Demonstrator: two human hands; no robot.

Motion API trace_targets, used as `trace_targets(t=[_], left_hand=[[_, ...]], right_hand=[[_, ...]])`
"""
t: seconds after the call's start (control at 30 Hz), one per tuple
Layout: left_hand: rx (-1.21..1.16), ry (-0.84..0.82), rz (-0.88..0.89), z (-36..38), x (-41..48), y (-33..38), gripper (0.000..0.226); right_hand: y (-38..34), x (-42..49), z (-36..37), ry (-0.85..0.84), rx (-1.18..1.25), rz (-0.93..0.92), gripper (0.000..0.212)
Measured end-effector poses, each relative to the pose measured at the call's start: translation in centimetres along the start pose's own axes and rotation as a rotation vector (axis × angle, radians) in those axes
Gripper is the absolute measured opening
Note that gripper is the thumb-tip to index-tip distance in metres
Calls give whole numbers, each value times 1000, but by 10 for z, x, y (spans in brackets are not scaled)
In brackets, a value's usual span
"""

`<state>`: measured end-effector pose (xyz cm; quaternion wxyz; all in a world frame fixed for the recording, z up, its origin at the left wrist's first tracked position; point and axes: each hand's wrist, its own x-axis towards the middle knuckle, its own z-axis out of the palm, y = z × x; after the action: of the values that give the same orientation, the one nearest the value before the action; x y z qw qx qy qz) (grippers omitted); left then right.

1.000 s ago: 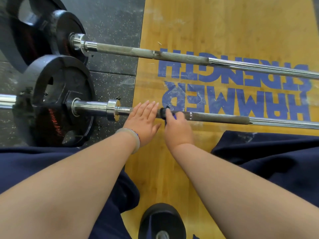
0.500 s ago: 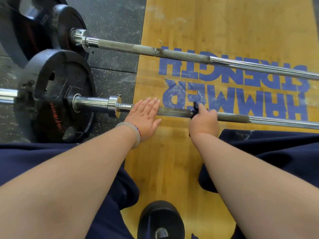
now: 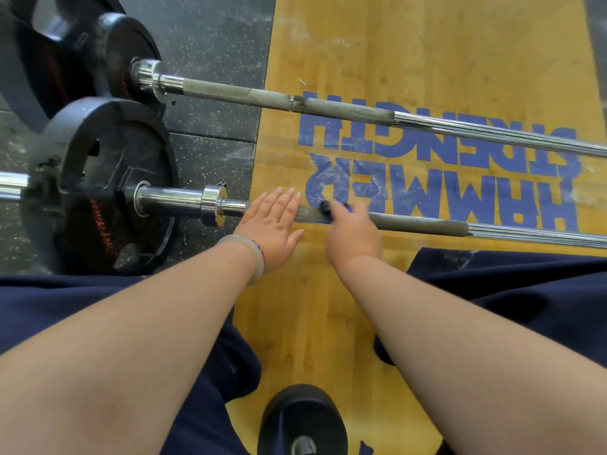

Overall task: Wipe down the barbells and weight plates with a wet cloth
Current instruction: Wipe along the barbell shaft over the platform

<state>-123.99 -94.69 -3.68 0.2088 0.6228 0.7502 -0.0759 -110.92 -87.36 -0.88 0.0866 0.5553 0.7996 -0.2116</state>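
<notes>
Your left hand point(image 3: 272, 221) lies flat, fingers straight, on the near knurled steel barbell point(image 3: 420, 223). Your right hand point(image 3: 353, 238), blurred, seems to clench a dark blue cloth point(image 3: 326, 207) against it.

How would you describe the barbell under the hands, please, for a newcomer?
Two barbells cross the yellow platform. It is the near barbell. Unlike the far barbell, it has the left hand on it and the right hand gripping a cloth.

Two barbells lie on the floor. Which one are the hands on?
The nearer barbell: the left hand rests flat on it, the right hand holds a dark cloth against it. The farther barbell lies untouched.
</notes>
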Motion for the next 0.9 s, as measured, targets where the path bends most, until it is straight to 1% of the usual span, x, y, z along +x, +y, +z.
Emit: trace_targets(t=[0.07,0.1,0.13,0.17,0.23,0.27,0.3,0.33,0.4,0.43,0.47,0.57,0.6,0.63,0.7,0.77,0.8,0.87,0.9], left_hand=[[-10,-5,-5,0,0,0,62],[-13,-6,-5,0,0,0,62],[-12,-7,0,-1,0,-1,62],[-7,-9,10,-1,0,-2,62],[1,-17,22,-2,-1,-2,61],[0,-15,18,-2,-1,-2,61],[-2,-12,13,-1,0,-2,61],[-3,-9,9,-1,0,-1,61],[-10,-14,7,-1,0,-1,61],[-14,-18,6,-1,0,-1,61],[-16,-20,7,-2,0,-2,61],[-15,-34,14,-4,1,-2,61],[-15,-35,11,-3,0,-2,61],[-16,-32,8,-3,1,-2,61],[-18,-29,2,-2,3,-2,61],[-19,-32,-2,-2,3,-2,61],[-19,-32,-3,-1,3,-1,61],[-17,-31,-2,-2,2,-1,61],[-17,-33,0,-2,2,-1,61]], right_hand=[[-6,-4,10,-33,-94,-211,48],[-3,-3,12,-21,-134,-256,49],[5,0,10,12,-153,-238,48],[14,4,8,45,-149,-161,44],[27,6,5,81,-70,77,38],[26,6,6,80,-29,156,38],[19,4,7,73,-8,154,40],[10,1,9,56,-23,77,45],[-3,-6,16,9,-119,-150,53],[-1,-5,17,12,-152,-207,54],[5,-1,15,27,-172,-203,54],[26,7,7,92,-128,13,42],[27,5,6,100,-112,51,40],[24,3,6,103,-117,36,41],[16,-3,14,111,-167,-105,44],[9,-5,22,186,-180,-259,42],[9,-4,23,212,-174,-302,41],[16,1,20,159,-169,-361,38],[23,5,16,142,-172,-351,37]])
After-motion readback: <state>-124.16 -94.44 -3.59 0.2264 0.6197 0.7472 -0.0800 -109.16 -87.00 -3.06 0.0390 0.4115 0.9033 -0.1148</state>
